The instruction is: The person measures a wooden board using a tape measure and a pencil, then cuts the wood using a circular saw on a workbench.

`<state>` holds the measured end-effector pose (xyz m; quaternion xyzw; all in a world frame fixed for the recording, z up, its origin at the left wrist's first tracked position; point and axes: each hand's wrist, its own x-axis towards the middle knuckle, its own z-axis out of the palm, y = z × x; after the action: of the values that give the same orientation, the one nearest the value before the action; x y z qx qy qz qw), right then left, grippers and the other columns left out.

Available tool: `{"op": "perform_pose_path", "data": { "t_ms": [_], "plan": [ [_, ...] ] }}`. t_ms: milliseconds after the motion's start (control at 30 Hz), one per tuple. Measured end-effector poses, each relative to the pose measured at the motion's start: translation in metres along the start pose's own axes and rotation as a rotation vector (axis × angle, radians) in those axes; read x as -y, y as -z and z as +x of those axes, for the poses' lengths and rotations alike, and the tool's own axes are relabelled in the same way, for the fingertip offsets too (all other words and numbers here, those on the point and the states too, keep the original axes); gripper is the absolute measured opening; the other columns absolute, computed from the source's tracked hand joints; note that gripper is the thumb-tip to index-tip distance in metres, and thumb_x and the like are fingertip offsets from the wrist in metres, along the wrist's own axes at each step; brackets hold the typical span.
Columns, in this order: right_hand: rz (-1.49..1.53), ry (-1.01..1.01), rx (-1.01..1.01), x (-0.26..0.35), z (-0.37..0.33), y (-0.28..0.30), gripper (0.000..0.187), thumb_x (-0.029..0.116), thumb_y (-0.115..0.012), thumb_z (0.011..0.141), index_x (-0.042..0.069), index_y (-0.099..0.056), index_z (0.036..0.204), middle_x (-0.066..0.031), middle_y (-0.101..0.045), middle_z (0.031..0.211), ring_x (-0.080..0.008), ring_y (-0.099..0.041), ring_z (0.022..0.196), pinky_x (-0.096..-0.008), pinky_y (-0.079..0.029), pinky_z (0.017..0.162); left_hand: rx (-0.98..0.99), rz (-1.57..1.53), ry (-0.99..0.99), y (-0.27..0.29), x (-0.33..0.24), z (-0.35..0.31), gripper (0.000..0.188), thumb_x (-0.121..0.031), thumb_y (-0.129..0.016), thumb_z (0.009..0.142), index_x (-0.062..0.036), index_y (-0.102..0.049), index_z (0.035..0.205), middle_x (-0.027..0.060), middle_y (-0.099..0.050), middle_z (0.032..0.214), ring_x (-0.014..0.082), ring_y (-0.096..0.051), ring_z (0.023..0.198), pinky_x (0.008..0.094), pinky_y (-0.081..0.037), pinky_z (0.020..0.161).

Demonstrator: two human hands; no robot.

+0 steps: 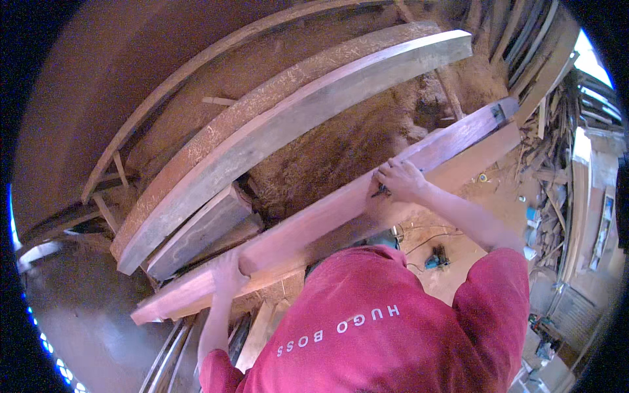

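A long, pinkish wooden beam (308,226) runs slantwise in front of me, from lower left to upper right. Toward its left end my left hand (228,274) grips the beam, fingers over the upper face and thumb at the near edge; it is a little blurred. Farther along to the right, my right hand (401,179) is closed with curled fingers at the beam's upper face. A small dark object (381,190) shows under those fingers, too small to identify. Beneath the beam's right part lies another board (485,154).
Beyond the beam, large timbers, one curved (301,108), lie over brown sawdust (321,164). Shorter thick wood pieces (203,229) sit near its left end. A teal power tool (435,258) with a cord rests on the ground. Scrap wood (557,196) is heaped at the right.
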<state>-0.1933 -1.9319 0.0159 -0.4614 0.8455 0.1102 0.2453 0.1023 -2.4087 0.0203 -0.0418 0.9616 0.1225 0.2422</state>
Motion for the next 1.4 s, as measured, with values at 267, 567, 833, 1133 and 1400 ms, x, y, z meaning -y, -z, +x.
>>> {"op": "perform_pose_path", "data": {
  "t_ms": [267,567,833,1133,1400],
  "plan": [
    [-0.104,-0.011,-0.282,-0.036,0.067,0.095,0.066,0.031,-0.084,0.064,0.014,-0.063,0.124,-0.0052,-0.062,0.126,-0.0292,-0.058,0.123,-0.0449,-0.055,0.087,-0.136,0.042,0.055,0.075,0.049,0.055,0.074,-0.019,-0.085,0.058,-0.0098,-0.054,0.124,0.0148,-0.064,0.114,0.0375,-0.061,0.107,0.0486,-0.053,0.091],
    [-0.146,0.043,-0.264,-0.087,0.172,0.107,0.055,0.027,-0.080,0.071,0.015,-0.065,0.123,-0.0065,-0.067,0.121,-0.0306,-0.060,0.120,-0.0480,-0.053,0.093,-0.114,0.042,-0.036,0.108,0.103,0.148,0.073,-0.018,-0.086,0.062,-0.0117,-0.056,0.128,0.0165,-0.067,0.116,0.0405,-0.065,0.106,0.0491,-0.055,0.090],
    [0.107,-0.200,-0.603,-0.073,0.187,0.177,0.049,0.039,-0.079,0.077,0.013,-0.065,0.116,-0.0148,-0.065,0.118,-0.0393,-0.063,0.110,-0.0489,-0.055,0.090,-0.507,0.114,0.166,0.092,0.170,0.140,0.067,-0.039,-0.076,0.085,-0.0105,-0.052,0.141,0.0206,-0.058,0.134,0.0404,-0.056,0.123,0.0500,-0.045,0.105],
    [1.333,-0.330,-0.176,0.110,0.086,0.033,0.022,0.026,-0.078,0.086,0.008,-0.066,0.082,0.0020,-0.060,0.075,-0.0093,-0.051,0.065,-0.0290,-0.043,0.058,-0.776,-0.900,0.658,-0.132,-0.091,0.039,0.025,-0.029,-0.056,0.097,-0.0071,-0.067,0.105,0.0126,-0.067,0.097,0.0287,-0.062,0.095,0.0450,-0.048,0.088],
    [0.440,0.471,0.058,0.194,0.002,-0.020,0.041,0.030,-0.079,0.079,0.001,-0.069,0.105,-0.0130,-0.066,0.086,-0.0220,-0.065,0.077,-0.0379,-0.053,0.064,-0.561,-1.005,0.668,-0.209,-0.187,-0.071,0.057,-0.064,-0.055,0.093,-0.0103,-0.072,0.087,0.0194,-0.069,0.082,0.0397,-0.067,0.078,0.0511,-0.053,0.073]
  ]
}}
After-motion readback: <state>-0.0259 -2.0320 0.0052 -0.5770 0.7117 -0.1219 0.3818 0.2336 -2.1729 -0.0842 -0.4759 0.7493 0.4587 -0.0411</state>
